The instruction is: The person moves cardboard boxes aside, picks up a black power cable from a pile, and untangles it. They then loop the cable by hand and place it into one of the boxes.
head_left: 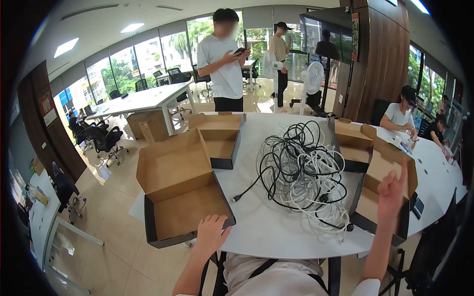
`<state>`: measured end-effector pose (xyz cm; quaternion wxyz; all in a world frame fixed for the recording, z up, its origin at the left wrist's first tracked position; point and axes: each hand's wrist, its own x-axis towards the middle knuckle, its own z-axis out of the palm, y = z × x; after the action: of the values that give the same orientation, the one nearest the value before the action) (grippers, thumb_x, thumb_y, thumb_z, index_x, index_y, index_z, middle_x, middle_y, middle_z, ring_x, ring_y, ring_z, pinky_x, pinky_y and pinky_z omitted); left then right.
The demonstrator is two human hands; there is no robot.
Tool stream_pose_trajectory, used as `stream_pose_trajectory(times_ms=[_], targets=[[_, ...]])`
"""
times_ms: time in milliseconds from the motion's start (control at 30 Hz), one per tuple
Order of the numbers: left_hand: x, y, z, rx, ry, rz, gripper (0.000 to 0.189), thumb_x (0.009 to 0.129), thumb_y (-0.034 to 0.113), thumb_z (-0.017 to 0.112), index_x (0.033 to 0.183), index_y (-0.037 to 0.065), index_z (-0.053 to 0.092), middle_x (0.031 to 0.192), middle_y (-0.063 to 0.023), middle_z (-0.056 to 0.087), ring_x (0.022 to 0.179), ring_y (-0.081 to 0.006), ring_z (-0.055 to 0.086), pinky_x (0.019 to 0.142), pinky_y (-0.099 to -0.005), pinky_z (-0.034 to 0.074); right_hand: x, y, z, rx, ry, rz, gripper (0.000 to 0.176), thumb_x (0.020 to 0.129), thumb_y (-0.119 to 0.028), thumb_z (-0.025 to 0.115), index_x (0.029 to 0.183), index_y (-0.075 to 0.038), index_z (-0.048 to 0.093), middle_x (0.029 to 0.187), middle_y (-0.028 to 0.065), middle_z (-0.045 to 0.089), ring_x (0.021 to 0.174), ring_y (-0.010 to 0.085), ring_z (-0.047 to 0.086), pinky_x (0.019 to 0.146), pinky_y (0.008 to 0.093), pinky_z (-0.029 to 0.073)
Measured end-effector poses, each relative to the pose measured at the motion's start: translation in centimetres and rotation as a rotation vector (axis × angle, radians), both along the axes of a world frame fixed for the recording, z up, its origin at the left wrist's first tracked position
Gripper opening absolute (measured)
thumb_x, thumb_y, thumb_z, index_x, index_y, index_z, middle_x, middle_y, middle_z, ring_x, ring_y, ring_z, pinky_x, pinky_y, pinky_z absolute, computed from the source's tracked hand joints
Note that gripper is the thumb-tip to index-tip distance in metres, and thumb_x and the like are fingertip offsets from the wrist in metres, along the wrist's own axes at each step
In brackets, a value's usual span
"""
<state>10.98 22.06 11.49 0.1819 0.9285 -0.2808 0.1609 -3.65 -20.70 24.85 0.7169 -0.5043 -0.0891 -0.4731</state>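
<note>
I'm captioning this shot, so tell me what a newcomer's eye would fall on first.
First, probably the big tangle of black and white cables in the middle of the white table. Next, the open cardboard boxes flanking it, with the left hand resting on the front edge of the near left box. Then the right hand, raised at the right with a finger extended.

in front of you, a white, flat-topped table [254,234] carries a tangled heap of black and white cables [302,167]. to its left you have an open black-and-brown cardboard box [182,204], with a similar box [218,142] behind it; to its right, a matching near box [370,202] and far box [354,148].
</note>
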Motion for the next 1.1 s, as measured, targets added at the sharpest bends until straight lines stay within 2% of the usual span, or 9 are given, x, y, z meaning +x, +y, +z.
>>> stream_pose_trajectory(times_ms=[67, 167, 233, 300, 400, 567, 833, 967, 1100], targets=[[-0.1, 0.0, -0.3, -0.022, -0.015, -0.014, 0.031, 0.077, 0.023, 0.069, 0.102, 0.007, 0.061, 0.090, -0.0087, 0.059, 0.090, -0.0271, 0.056, 0.078, -0.0400, 0.044, -1.2, 1.3, 3.9, 0.085, -0.159, 0.225, 0.074, 0.084, -0.009, 0.062, 0.146, -0.006, 0.021, 0.076, -0.0012, 0.042, 0.054, 0.0067, 0.032, 0.050, 0.0202, 0.030], [-0.1, -0.2, -0.2, 0.001, -0.025, -0.007, 0.031, 0.077, 0.022, 0.070, 0.101, 0.007, 0.061, 0.090, -0.0085, 0.059, 0.090, -0.0269, 0.056, 0.078, -0.0396, 0.044, -3.4, -1.0, 4.3, -0.229, -0.375, 0.471, 0.075, 0.085, -0.015, 0.062, 0.147, -0.006, 0.021, 0.070, -0.0020, 0.046, 0.051, 0.0045, 0.036, 0.045, 0.0188, 0.027], [0.0, -0.3, -0.4, -0.004, -0.030, -0.004, 0.030, 0.076, 0.022, 0.070, 0.101, 0.007, 0.061, 0.090, -0.0087, 0.059, 0.090, -0.0269, 0.056, 0.078, -0.0395, 0.044, -4.7, -1.2, 6.8, -0.535, -0.358, 0.623, 0.071, 0.084, -0.014, 0.065, 0.144, -0.005, 0.028, 0.062, -0.0042, 0.044, 0.042, 0.0041, 0.036, 0.040, 0.0172, 0.025], [0.1, -0.3, -0.5, -0.012, -0.034, -0.005, 0.030, 0.076, 0.021, 0.070, 0.101, 0.007, 0.061, 0.090, -0.0087, 0.059, 0.089, -0.0271, 0.056, 0.078, -0.0397, 0.044, -5.3, -1.7, 7.0, -0.573, -0.381, 0.633, 0.065, 0.082, -0.013, 0.068, 0.138, -0.003, 0.036, 0.055, -0.0060, 0.044, 0.035, 0.0037, 0.035, 0.036, 0.0162, 0.023], [-0.1, -0.1, -0.7, -0.048, -0.014, -0.007, 0.028, 0.077, 0.020, 0.069, 0.101, 0.007, 0.061, 0.091, -0.0093, 0.059, 0.089, -0.0284, 0.057, 0.076, -0.0404, 0.045, -5.9, -1.1, 6.9, -0.284, -0.411, 0.518, 0.053, 0.078, -0.010, 0.074, 0.125, -0.002, 0.050, 0.054, -0.0058, 0.053, 0.032, 0.0028, 0.040, 0.032, 0.0182, 0.023], [0.2, 1.4, -1.2, -0.063, 0.040, 0.069, 0.026, 0.079, 0.017, 0.068, 0.101, 0.006, 0.061, 0.092, -0.0108, 0.061, 0.087, -0.0297, 0.059, 0.073, -0.0401, 0.049, -4.5, 0.2, 8.3, -0.660, -0.387, 0.954, 0.056, 0.075, -0.011, 0.079, 0.124, -0.003, 0.053, 0.054, -0.0012, 0.056, 0.030, 0.0062, 0.038, 0.032, 0.0214, 0.023], [0.9, -0.1, -0.5, -0.186, -0.064, 0.055, 0.017, 0.077, 0.014, 0.068, 0.091, 0.006, 0.063, 0.082, -0.0089, 0.063, 0.078, -0.0280, 0.060, 0.070, -0.0391, 0.047, -3.7, -0.3, 6.3, -0.524, -0.292, 0.769, 0.050, 0.079, -0.017, 0.076, 0.122, -0.002, 0.054, 0.049, -0.0014, 0.051, 0.029, 0.0066, 0.031, 0.031, 0.0228, 0.020], [0.4, -2.3, 0.4, -0.216, -0.129, -0.018, 0.011, 0.076, 0.011, 0.068, 0.084, 0.007, 0.063, 0.077, -0.0054, 0.063, 0.075, -0.0250, 0.058, 0.067, -0.0368, 0.043, -2.5, 0.3, 5.9, -0.523, -0.260, 0.844, 0.048, 0.080, -0.018, 0.076, 0.120, -0.001, 0.058, 0.048, -0.0015, 0.047, 0.030, 0.0060, 0.029, 0.031, 0.0232, 0.018], [0.4, -3.5, 0.2, -0.210, -0.123, -0.077, 0.013, 0.076, 0.011, 0.068, 0.087, 0.008, 0.064, 0.078, -0.0050, 0.061, 0.076, -0.0242, 0.057, 0.070, -0.0371, 0.041, -0.5, 0.3, 3.8, -0.460, -0.204, 0.777, 0.040, 0.085, -0.019, 0.071, 0.117, 0.001, 0.059, 0.050, -0.0055, 0.038, 0.033, 0.0052, 0.024, 0.033, 0.0262, 0.016]])
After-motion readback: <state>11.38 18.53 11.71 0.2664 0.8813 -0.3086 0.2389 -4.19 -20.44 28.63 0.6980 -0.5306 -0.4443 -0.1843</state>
